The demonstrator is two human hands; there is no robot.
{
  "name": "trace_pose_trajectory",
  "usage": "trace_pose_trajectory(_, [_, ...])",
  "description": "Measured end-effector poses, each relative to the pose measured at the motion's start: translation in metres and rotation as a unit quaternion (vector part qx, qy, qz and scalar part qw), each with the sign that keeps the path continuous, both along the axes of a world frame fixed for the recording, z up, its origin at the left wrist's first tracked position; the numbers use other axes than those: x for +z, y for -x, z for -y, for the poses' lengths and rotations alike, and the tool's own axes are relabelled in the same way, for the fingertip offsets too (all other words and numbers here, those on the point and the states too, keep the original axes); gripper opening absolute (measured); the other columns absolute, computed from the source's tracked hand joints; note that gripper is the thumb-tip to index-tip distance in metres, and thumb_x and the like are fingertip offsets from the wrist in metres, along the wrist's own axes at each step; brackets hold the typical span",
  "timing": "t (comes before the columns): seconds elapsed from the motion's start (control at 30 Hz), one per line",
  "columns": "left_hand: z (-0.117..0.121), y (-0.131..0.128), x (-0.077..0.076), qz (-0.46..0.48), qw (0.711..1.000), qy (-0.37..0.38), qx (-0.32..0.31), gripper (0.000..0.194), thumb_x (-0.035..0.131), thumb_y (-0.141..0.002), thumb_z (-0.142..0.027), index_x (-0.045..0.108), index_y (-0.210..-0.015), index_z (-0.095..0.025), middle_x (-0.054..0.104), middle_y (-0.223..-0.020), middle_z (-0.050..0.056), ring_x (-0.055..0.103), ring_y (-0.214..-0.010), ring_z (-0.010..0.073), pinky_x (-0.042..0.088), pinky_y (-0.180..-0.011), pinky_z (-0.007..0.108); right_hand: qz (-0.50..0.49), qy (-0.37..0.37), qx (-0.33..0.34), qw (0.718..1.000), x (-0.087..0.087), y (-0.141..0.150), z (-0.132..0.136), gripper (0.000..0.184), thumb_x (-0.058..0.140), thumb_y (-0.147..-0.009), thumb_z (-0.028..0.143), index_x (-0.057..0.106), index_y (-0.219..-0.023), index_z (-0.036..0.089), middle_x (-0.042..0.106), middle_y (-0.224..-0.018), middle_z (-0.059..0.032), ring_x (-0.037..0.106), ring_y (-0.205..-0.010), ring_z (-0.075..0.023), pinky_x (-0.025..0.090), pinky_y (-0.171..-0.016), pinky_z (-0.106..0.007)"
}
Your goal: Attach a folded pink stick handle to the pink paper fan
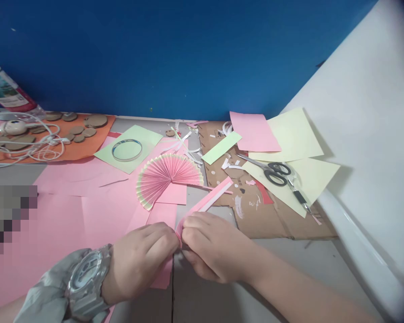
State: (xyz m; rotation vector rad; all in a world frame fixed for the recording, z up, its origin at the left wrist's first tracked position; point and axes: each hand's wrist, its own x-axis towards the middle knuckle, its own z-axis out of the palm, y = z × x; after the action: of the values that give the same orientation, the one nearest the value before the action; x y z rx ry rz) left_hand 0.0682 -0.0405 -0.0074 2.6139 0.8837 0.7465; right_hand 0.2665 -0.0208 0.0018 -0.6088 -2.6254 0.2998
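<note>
Both hands meet at a narrow pink paper strip point(212, 195) with a white edge, which slants up and right from my fingers. My left hand point(148, 251), below a wrist with a clear watch, pinches the strip's lower end. Close beside it, my right hand point(210, 244) is wrapped round the same strip; its fingertips are partly hidden. Just beyond the hands lies a pleated pink paper fan point(168, 172) with a pale green border, spread in a half circle. A thin pink stick point(215, 186) runs from the fan's centre to the right.
Black-handled scissors point(272, 172) and a craft knife point(299, 195) lie on pale yellow paper point(314, 175) over cardboard point(283, 224). A tape ring point(127, 150) rests on green paper point(104, 153). Left are pink sheets point(63, 224), white cables point(50, 141) and a bottle point(6, 87). A blue wall point(155, 54) stands behind.
</note>
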Motion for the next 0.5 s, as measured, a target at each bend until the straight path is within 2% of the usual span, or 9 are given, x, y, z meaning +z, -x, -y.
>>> trace_pose_trajectory(0.27, [-0.0011, -0.0019, 0.0030, 0.006, 1.000, -0.005, 0.004, 0.021, 0.031, -0.083, -0.004, 0.040, -0.074, -0.020, 0.049, -0.061, -0.002, 0.045, -0.055, 0.0121, 0.036, -0.050, 0.022, 0.005, 0.007, -0.010, 1.000, -0.0010, 0.0011, 0.0004, 0.015, 0.033, -0.088, 0.016, 0.045, -0.079, 0.017, 0.051, -0.074, -0.0060, 0.041, -0.068, -0.0174, 0.037, -0.061, -0.029])
trace_pose_trajectory(0.5, [-0.0022, -0.0019, 0.0023, 0.006, 1.000, -0.007, 0.002, 0.020, 0.031, -0.084, -0.005, 0.041, -0.073, -0.020, 0.049, -0.061, -0.002, 0.045, -0.055, 0.0120, 0.035, -0.049, 0.022, 0.015, 0.008, -0.006, 1.000, -0.0010, 0.0000, -0.0005, 0.011, 0.036, -0.083, 0.012, 0.044, -0.079, 0.017, 0.050, -0.074, -0.0053, 0.040, -0.068, -0.0175, 0.035, -0.060, -0.029])
